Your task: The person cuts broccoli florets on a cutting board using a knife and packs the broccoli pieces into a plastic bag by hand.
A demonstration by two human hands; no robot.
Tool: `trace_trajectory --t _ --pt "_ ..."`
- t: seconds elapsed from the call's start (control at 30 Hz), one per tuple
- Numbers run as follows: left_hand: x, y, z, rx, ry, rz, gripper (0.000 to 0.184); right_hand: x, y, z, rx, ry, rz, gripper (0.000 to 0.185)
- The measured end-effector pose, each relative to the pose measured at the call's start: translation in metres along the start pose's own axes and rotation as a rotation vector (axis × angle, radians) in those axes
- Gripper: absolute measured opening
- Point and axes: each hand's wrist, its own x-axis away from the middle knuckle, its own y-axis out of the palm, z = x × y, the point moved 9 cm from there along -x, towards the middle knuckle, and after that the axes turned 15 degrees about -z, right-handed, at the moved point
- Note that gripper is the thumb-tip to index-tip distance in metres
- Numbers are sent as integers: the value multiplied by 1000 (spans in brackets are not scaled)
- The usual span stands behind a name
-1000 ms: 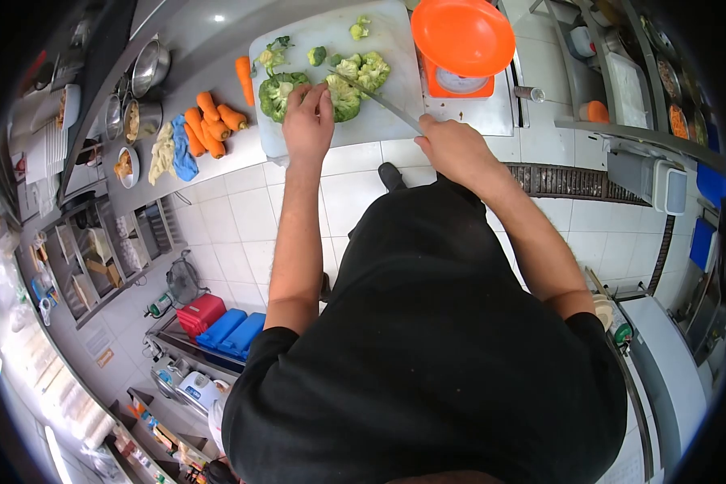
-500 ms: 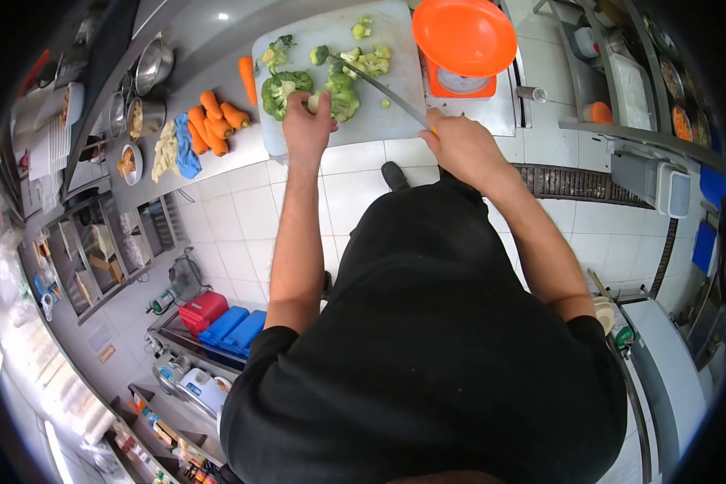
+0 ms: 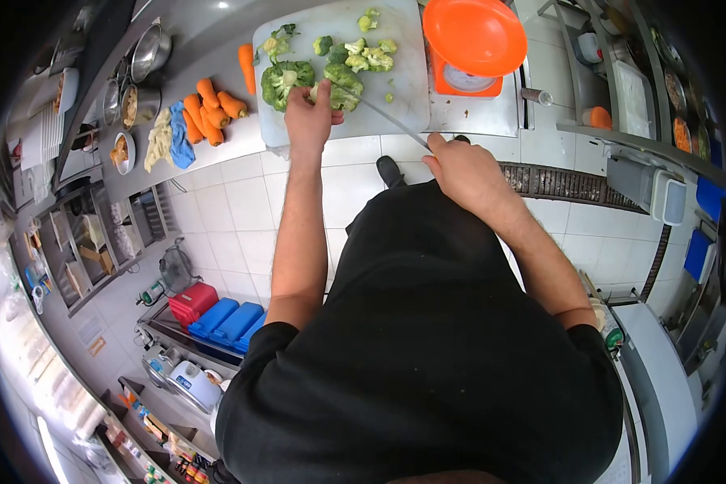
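On the white cutting board (image 3: 395, 113) lie two large broccoli pieces side by side. My left hand (image 3: 309, 121) is closed at the near edge of the right-hand broccoli piece (image 3: 344, 78), gripping it with thumb and fingers. The other broccoli head (image 3: 285, 81) rests just left of my fingers. My right hand (image 3: 472, 173) is wrapped round the handle of a long kitchen knife (image 3: 395, 123). Its blade slants left across the board, and the tip reaches the held broccoli. Cut broccoli florets (image 3: 371, 56) are scattered behind the blade, with a leafy stem piece (image 3: 277, 44) at the far left.
An orange kitchen scale (image 3: 468, 81) with an orange bowl (image 3: 476, 34) stands right of the board. Left of it are a single carrot (image 3: 247, 68), several carrots (image 3: 210, 113), a blue cloth (image 3: 181, 137), a pale cloth (image 3: 159, 139) and metal bowls (image 3: 151, 55).
The knife tip has come down from the loose florets to the broccoli in my left hand. My right hand has shifted slightly towards my body. A small floret now lies separate behind the held piece.
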Motion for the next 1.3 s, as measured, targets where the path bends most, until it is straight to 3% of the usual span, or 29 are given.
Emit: trace_trajectory --t 0.6,0.97,1.3 --pt "2 3 8 -95 60 -5 48 -30 -4 -3 61 3 29 24" --pt "2 -2 18 -209 24 -50 61 -14 -11 5 60 12 16 26" --pt "-1 4 14 -268 83 -60 51 -38 6 7 47 -28 39 24"
